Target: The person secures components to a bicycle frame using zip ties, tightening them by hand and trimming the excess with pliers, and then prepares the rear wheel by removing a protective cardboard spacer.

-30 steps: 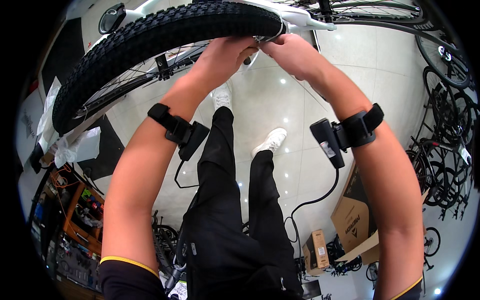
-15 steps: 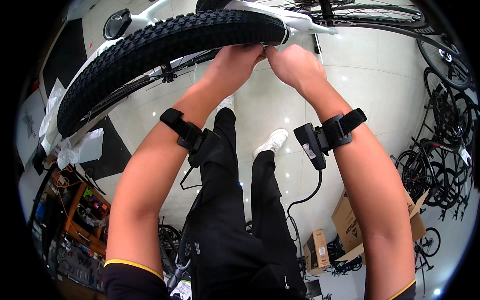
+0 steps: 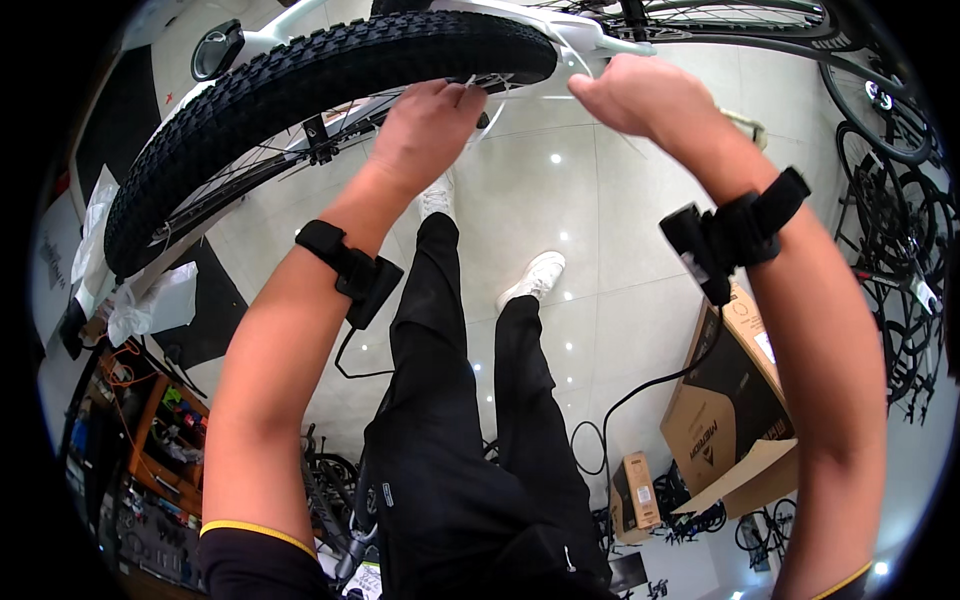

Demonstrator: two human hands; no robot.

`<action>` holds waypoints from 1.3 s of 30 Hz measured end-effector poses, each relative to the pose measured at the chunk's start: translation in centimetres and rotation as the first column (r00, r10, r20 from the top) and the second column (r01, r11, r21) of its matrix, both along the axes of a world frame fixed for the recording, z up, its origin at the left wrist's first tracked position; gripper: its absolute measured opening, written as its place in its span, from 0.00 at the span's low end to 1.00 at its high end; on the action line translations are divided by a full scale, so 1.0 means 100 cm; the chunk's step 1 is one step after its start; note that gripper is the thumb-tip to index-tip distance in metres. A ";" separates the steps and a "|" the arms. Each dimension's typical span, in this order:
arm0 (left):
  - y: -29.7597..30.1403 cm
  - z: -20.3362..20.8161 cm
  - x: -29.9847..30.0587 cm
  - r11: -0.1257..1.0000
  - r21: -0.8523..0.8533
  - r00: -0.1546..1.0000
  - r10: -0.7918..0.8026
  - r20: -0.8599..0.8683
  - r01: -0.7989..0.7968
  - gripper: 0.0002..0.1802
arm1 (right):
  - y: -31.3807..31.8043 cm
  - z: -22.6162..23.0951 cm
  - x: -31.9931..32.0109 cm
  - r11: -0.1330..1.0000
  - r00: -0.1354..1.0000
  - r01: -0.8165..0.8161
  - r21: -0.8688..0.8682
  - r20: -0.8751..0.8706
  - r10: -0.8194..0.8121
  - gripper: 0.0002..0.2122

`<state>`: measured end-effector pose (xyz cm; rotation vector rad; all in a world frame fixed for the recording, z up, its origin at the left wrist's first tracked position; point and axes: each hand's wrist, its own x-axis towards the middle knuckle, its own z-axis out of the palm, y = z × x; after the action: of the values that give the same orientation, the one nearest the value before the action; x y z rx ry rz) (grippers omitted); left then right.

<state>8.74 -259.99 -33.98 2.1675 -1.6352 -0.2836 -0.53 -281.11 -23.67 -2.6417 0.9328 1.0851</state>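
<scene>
A bicycle wheel with a black knobby tyre (image 3: 330, 70) spans the top left, joined to a white frame (image 3: 575, 36). My left hand (image 3: 428, 125) is closed below the tyre's inner side, by the spokes, its fingertips partly hidden. Out to the right, my right hand (image 3: 645, 95) is closed in a pinch. A thin white strip (image 3: 572, 48), like a zip tie, curves from the frame to my right fingertips. Another thin white length stretches between the two hands; its exact hold in the left fingers is hard to see.
An opened cardboard box (image 3: 715, 400) and a smaller carton (image 3: 638, 490) stand at the lower right. Several bicycles (image 3: 900, 220) line the right side. A wooden tool cabinet (image 3: 165, 450) is at the lower left, with plastic wrapping (image 3: 155, 300) above it.
My hands, together at the tyre's edge before, are now apart. The right has moved right, and the left has shifted slightly left and down. The white strip beside the tyre now shows loose.
</scene>
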 end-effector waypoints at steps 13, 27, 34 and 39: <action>0.063 -0.010 -0.014 0.883 0.468 0.996 0.000 0.084 -0.039 0.12 | -0.024 0.086 0.053 0.915 0.894 -0.368 -0.164 -0.334 0.300 0.24; 0.050 0.007 -0.076 0.815 0.568 0.987 -0.026 -0.161 0.114 0.11 | -0.065 0.044 -0.240 0.982 0.805 0.129 -0.137 -0.565 -0.184 0.25; 0.057 0.064 -0.096 0.817 0.574 0.980 0.071 -0.188 0.051 0.10 | 0.010 -0.011 -0.322 0.865 0.798 0.498 0.064 -0.425 -0.428 0.27; 0.073 0.113 -0.108 0.801 0.581 0.936 0.301 -0.183 -0.144 0.11 | 0.051 0.015 -0.309 0.749 0.799 0.593 0.296 -0.332 -0.501 0.27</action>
<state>-2.06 -252.67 -22.65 2.5667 -1.2189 -1.0524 -31.45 -276.01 -22.18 -1.7659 1.2791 1.2631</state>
